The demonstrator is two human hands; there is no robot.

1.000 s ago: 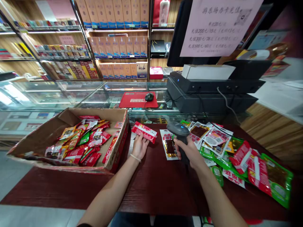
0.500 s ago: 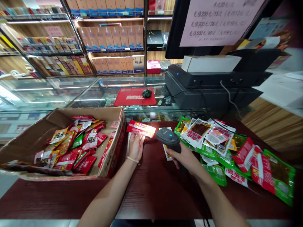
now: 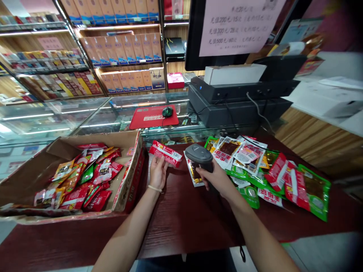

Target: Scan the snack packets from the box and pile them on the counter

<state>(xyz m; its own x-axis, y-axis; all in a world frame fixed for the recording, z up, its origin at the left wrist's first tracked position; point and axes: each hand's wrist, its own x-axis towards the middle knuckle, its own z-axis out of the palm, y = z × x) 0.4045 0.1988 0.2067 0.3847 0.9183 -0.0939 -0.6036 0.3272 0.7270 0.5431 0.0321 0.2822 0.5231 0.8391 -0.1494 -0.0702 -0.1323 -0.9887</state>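
Head view: near the centre of the frame, a red packet [image 3: 166, 152] is held by its lower edge in the left hand [image 3: 158, 172], pinched between thumb and fingers, with its barcode side turned up. Just to its right, a barcode scanner [image 3: 198, 154] is gripped in the right hand [image 3: 217, 175], with the fingers closed around the handle; whether the trigger is pressed cannot be told. A gap is left between scanner and packet. The step in hand seems to be the reading of the packet's code; for that, the scanner head would need to be lined up with the barcode and the packet kept flat and free of glare.

Beneath the scanner, a white-edged packet [image 3: 193, 173] is laid on the dark red tabletop [image 3: 181, 223], partly covered by scanner and hand, so a stray reading of it might be possible.

At the left of the frame, loose small packets are contained in an open cardboard box [image 3: 137, 177], by whose wall leftward reach is bounded. At the right, a spread of packets [image 3: 317, 192] is overlapped in a heap, close by the right forearm. Above the centre, a mouse [image 3: 167, 111] is set on a red mat [image 3: 153, 120]; in the upper right, a printed notice [image 3: 241, 30] is fixed over a monitor, and a white box [image 3: 234, 74] is placed below it on black equipment [image 3: 241, 109].
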